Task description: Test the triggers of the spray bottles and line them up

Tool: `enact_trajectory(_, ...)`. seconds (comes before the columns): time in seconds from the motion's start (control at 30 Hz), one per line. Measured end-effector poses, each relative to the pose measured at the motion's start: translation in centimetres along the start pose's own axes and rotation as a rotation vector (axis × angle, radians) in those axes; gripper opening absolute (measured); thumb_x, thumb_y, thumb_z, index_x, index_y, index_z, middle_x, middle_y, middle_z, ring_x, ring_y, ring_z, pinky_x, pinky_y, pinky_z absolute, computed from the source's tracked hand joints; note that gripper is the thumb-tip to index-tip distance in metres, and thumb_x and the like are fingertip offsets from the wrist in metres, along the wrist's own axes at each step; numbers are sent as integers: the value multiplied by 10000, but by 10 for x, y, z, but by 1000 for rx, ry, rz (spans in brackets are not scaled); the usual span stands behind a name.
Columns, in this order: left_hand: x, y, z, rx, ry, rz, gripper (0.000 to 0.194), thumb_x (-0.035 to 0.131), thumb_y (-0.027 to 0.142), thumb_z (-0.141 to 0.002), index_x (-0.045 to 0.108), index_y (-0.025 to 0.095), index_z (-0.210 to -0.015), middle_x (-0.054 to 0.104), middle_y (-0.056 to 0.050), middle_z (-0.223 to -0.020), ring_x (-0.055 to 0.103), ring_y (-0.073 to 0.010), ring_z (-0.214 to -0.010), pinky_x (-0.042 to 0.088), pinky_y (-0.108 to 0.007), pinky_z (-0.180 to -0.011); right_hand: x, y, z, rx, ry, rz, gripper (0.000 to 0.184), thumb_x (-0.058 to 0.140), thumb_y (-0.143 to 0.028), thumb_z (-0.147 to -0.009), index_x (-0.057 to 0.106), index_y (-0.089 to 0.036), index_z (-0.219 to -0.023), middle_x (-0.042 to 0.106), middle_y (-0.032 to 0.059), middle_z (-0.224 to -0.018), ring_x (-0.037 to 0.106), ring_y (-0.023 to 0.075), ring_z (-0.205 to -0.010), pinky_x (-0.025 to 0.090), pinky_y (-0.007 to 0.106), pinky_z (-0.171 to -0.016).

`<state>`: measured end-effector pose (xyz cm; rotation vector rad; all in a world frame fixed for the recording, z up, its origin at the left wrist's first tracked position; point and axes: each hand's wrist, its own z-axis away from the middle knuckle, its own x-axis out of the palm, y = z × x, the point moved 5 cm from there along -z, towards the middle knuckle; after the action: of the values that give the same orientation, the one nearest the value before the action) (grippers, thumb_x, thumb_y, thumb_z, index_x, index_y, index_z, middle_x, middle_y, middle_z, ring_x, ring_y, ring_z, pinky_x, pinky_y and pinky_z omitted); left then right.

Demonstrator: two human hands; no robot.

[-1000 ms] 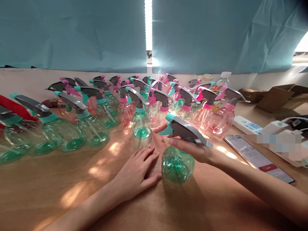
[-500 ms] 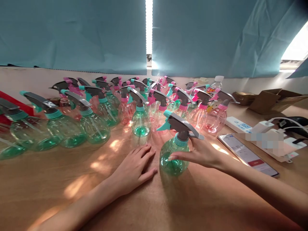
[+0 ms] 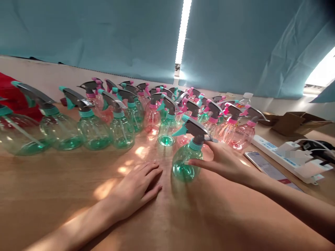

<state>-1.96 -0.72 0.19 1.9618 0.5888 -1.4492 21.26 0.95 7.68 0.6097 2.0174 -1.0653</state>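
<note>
A clear green spray bottle (image 3: 186, 166) with a teal collar and a grey-and-teal trigger head stands in front of me, tilted a little in the view. My right hand (image 3: 222, 161) is wrapped round its right side, thumb across the front; the other fingers are hidden behind it. To the left of that bottle, my left hand (image 3: 140, 184) lies flat on the wooden table (image 3: 157, 226), fingers stretched out and holding nothing. Another green spray bottle (image 3: 167, 130) stands just behind, at the front of a group of green and pink ones.
Several green spray bottles (image 3: 94, 130) form a row at the left, and pink spray bottles (image 3: 242, 136) stand behind my right hand. To the right lie a phone (image 3: 269, 169), a white power strip (image 3: 290, 160) with plugs and cables, and an open cardboard box (image 3: 295, 123).
My view has turned left and tilted, so the background bottles sit further right. My right hand still grips the green spray bottle; my left hand stays flat on the table.
</note>
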Motion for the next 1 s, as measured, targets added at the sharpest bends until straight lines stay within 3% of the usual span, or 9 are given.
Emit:
enact_trajectory(0.17,-14,-13,28,-92,75,-13,369,504,334,-967,573,171,-1291,596,-130,-1343,560,-309,-1229,471,-491,-1033,39,-28,-56,-99,-42,-157,429,709,-504,-802,615,-202,-1092,695,101,-1106,649,303,-1011,506,448,-861)
enact_trajectory(0.33,-17,-12,35,-108,72,-13,371,539,288,-947,590,135,-1281,626,-139,-1293,578,-320,-1202,477,-515,-1032,67,-41,-98,-72,17,-75,478,711,-543,-776,594,-160,-1036,692,113,-978,656,289,-893,522,429,-756)
enact_trajectory(0.5,-11,-12,37,-128,99,-46,367,568,259,-931,603,129,-1272,628,-145,-1305,583,-329,-1207,482,-542,-1025,73,-41,-116,23,60,76,447,687,-588,-769,593,-172,-902,677,106,-908,647,292,-843,506,395,-666)
enact_trajectory(1.0,-13,-10,36,-86,103,-75,391,609,205,-894,613,90,-1268,623,-191,-1309,584,-354,-1217,500,-568,-997,79,-34,-147,71,43,107,477,683,-571,-772,595,-142,-961,670,111,-924,628,289,-877,467,353,-668)
